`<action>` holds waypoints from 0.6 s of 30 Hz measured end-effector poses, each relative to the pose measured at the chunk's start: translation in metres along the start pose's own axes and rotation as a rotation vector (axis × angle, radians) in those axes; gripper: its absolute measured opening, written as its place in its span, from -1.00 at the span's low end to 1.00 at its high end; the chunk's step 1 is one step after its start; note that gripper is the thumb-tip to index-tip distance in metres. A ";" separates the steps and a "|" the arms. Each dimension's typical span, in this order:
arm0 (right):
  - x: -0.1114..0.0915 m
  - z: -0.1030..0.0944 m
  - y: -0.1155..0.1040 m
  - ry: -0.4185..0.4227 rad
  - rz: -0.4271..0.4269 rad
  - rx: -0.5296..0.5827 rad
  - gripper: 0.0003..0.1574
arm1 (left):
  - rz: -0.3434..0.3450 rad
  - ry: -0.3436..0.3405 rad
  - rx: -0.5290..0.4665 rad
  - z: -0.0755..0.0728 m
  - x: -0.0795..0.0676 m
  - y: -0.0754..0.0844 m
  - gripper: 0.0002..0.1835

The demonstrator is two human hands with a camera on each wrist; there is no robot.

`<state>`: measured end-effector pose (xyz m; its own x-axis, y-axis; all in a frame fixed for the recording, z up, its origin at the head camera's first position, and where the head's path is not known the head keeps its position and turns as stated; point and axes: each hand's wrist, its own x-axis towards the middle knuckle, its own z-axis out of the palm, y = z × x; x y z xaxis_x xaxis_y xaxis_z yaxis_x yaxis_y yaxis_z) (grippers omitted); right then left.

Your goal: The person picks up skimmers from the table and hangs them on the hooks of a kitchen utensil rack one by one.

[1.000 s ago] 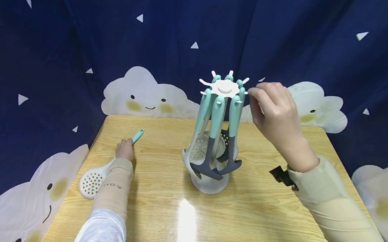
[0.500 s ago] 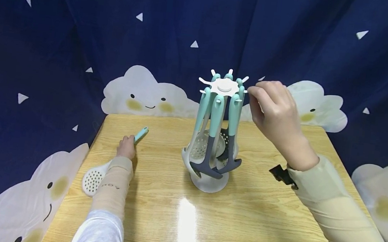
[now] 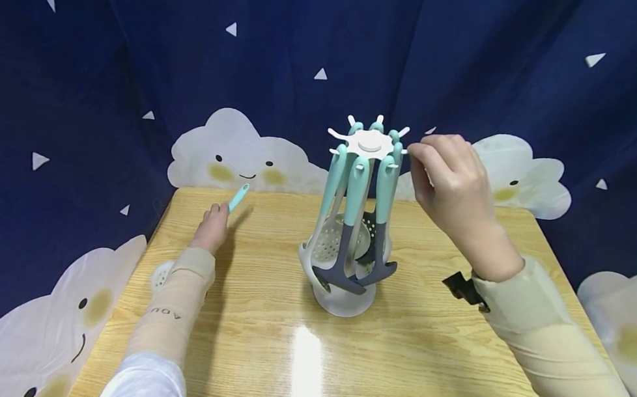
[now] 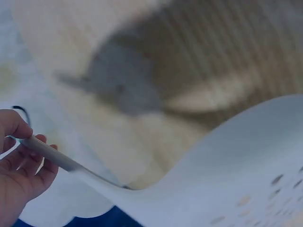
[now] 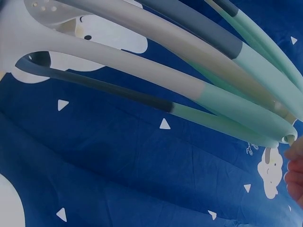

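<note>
My left hand (image 3: 211,229) grips a white skimmer by its mint-green handle (image 3: 239,197), raised above the table's left side. In the left wrist view, the skimmer's broad perforated head (image 4: 246,189) fills the lower right, with thumb and fingers round the handle. At the centre stands a white utensil rack (image 3: 369,144), hung with several mint-handled utensils, some grey-ended and some white-ended. My right hand (image 3: 451,182) pinches the tip of a hook on the rack's right side. The right wrist view shows those fingertips (image 5: 294,150) beside a handle's hanging hole.
The wooden table (image 3: 272,344) runs back to a dark blue curtain (image 3: 289,38) with white triangles and smiling clouds. The rack's round base (image 3: 344,303) stands near mid-table. A black strap piece (image 3: 466,289) hangs at the right wrist.
My left hand has lifted the skimmer off the table, moving it up and slightly right; its head is now mostly behind the forearm. The right hand has kept its place at the rack.
</note>
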<state>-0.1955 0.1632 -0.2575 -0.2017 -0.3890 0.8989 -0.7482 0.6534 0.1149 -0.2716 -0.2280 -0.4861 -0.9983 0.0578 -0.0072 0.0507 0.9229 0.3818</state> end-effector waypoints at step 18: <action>0.000 -0.001 -0.001 -0.014 0.007 -0.004 -0.84 | 0.176 0.206 -0.039 -0.039 -0.008 0.039 -0.53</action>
<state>-0.1942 0.1636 -0.2574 -0.2155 -0.3937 0.8936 -0.7440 0.6589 0.1108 -0.2631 -0.2076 -0.4350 -0.9592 0.1333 0.2493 0.2265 0.8900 0.3958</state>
